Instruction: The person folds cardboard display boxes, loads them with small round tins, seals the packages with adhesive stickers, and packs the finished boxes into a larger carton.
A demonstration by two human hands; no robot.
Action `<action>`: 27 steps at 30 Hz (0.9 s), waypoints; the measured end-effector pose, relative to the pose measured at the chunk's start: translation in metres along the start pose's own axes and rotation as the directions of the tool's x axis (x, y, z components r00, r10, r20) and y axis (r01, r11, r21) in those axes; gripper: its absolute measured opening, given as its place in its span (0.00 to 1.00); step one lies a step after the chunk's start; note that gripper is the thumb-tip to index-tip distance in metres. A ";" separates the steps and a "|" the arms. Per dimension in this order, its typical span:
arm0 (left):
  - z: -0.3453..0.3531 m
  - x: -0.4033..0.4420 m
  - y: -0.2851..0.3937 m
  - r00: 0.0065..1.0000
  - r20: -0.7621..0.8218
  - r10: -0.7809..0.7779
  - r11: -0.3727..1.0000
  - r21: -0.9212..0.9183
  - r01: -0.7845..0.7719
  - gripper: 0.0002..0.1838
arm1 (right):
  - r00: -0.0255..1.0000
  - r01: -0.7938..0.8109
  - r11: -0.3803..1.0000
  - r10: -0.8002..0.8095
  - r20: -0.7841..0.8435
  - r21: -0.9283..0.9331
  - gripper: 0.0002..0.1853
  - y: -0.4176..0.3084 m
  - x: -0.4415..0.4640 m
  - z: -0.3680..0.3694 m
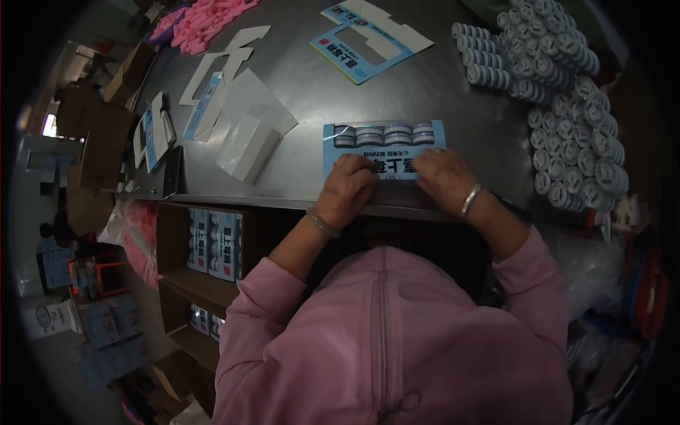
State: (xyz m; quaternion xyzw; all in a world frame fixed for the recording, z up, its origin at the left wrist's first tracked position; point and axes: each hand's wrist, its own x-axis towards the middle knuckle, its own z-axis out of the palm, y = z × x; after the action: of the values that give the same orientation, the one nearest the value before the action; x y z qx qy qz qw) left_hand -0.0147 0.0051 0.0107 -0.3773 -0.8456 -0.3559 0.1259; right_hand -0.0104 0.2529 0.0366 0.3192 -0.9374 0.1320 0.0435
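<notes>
Near the table's front edge lies a light blue cardboard box (387, 167) with dark printing. Through its window, rows of white-and-grey round jars (382, 134) show. My left hand (347, 187), with a bangle at the wrist, grips the box's near left side with fingers curled. At the near right side, my right hand (446, 180) has its fingers bent onto the cardboard, thumb toward the edge. Both hands partly cover the box front, and some fingertips are hidden.
Stacked round jars (559, 134) fill the table's right side. A flat printed carton (354, 64) lies at the back; opened cartons (205, 106) and a white box (248, 147) lie left. Pink pieces (202, 25) are piled far left. Below, a brown carton (205, 278) holds packed boxes.
</notes>
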 end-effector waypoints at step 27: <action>-0.097 0.019 0.057 0.872 -0.320 -0.370 0.888 -0.397 0.232 0.26 | 0.760 0.079 0.908 0.213 -0.614 0.412 0.32 -0.043 -0.033 -0.164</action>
State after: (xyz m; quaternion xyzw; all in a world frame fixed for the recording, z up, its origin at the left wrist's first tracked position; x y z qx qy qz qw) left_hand 0.0083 -0.0258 0.1185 -0.1772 -0.7769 -0.5815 0.1640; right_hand 0.0416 0.2852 0.1983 0.2211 -0.8256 0.4307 0.2899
